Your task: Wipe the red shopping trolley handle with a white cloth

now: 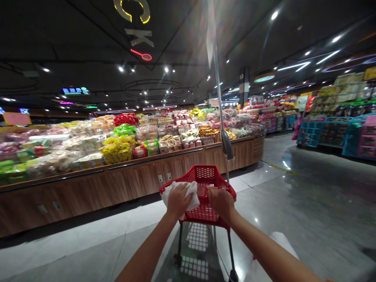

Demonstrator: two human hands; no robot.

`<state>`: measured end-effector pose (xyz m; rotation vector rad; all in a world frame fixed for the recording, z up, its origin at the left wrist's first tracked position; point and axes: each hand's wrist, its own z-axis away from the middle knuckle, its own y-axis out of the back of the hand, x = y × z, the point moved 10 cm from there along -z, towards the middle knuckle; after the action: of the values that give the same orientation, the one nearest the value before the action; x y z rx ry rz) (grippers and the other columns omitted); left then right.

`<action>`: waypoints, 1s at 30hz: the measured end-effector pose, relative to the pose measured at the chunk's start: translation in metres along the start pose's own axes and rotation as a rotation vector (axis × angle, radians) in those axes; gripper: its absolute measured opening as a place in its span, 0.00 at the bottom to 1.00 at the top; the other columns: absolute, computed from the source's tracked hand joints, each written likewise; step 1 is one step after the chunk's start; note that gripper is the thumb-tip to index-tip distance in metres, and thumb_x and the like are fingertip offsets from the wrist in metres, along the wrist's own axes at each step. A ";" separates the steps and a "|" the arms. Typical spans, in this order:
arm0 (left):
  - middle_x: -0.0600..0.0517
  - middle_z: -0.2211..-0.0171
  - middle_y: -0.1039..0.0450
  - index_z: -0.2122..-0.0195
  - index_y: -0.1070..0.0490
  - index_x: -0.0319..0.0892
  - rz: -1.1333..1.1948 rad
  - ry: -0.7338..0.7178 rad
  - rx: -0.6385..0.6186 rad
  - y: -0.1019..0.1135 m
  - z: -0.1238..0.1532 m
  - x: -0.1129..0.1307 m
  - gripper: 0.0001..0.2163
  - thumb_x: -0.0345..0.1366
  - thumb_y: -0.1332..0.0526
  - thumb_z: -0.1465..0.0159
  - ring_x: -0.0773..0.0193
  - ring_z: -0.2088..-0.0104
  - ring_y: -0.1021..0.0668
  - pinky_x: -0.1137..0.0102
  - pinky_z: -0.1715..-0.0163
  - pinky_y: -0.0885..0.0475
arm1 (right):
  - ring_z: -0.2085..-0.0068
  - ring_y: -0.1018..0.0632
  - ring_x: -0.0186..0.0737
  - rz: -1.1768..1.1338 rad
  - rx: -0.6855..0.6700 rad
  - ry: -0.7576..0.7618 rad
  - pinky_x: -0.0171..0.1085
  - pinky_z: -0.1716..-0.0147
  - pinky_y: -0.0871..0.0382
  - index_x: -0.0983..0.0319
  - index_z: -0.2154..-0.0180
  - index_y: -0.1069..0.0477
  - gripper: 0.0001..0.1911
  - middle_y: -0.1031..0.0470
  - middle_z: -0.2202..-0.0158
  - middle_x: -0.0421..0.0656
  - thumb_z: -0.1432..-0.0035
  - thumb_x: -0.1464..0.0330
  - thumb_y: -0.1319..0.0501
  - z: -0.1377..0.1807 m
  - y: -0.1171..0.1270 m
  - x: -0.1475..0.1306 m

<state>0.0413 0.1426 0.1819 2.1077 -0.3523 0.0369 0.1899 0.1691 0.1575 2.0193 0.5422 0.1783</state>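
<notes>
A red plastic shopping cart stands in front of me, its basket on dark metal legs. My left hand is closed over a white cloth or tissue, which lies bunched on the left part of the cart's handle. My right hand is wrapped around the right part of the same handle. Between the two hands a piece of the red handle shows. Beside my right hand a thin pole rises toward the ceiling; where its foot rests I cannot tell.
A long wooden display counter heaped with bagged goods runs across the left and ahead. Blue racks stand at the right, past the grey floor. A blurred white object lies low at the right, partly behind my forearm.
</notes>
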 end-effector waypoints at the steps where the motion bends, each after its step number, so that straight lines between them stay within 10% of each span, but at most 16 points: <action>1: 0.48 0.47 0.28 0.47 0.30 0.47 -0.010 -0.036 -0.001 -0.004 -0.002 0.014 0.18 0.39 0.44 0.37 0.54 0.45 0.29 0.54 0.42 0.40 | 0.72 0.22 0.45 0.007 0.009 0.005 0.36 0.74 0.38 0.64 0.59 0.27 0.19 0.23 0.71 0.51 0.34 0.65 0.56 -0.001 -0.001 0.001; 6: 0.49 0.52 0.24 0.52 0.27 0.49 -0.008 -0.095 -0.038 -0.017 -0.022 0.062 0.14 0.39 0.46 0.36 0.56 0.50 0.26 0.56 0.45 0.38 | 0.71 0.22 0.47 0.058 0.004 0.039 0.38 0.73 0.36 0.65 0.67 0.26 0.17 0.23 0.71 0.52 0.37 0.68 0.52 -0.005 -0.010 0.003; 14: 0.47 0.59 0.21 0.57 0.25 0.44 -0.078 0.220 -0.091 -0.003 -0.015 -0.029 0.17 0.41 0.53 0.33 0.54 0.58 0.22 0.58 0.49 0.35 | 0.71 0.24 0.42 0.015 0.036 0.014 0.37 0.71 0.38 0.63 0.64 0.25 0.19 0.22 0.70 0.49 0.36 0.64 0.54 -0.007 -0.010 0.013; 21: 0.47 0.43 0.31 0.42 0.36 0.48 -0.065 -0.037 0.034 -0.005 0.023 0.015 0.20 0.35 0.47 0.36 0.50 0.39 0.35 0.46 0.39 0.48 | 0.70 0.24 0.43 -0.002 0.056 0.042 0.38 0.71 0.39 0.64 0.66 0.24 0.22 0.22 0.70 0.50 0.36 0.64 0.55 -0.005 -0.007 0.007; 30: 0.44 0.62 0.21 0.65 0.23 0.43 -0.108 0.180 -0.226 -0.011 -0.034 0.008 0.18 0.44 0.51 0.34 0.53 0.60 0.21 0.61 0.57 0.33 | 0.69 0.23 0.43 -0.021 0.082 0.102 0.37 0.70 0.41 0.61 0.64 0.25 0.17 0.21 0.68 0.47 0.37 0.65 0.52 -0.013 -0.018 -0.011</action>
<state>0.0560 0.1751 0.1923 1.8797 -0.1280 0.1178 0.1706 0.1816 0.1496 2.0915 0.6441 0.2515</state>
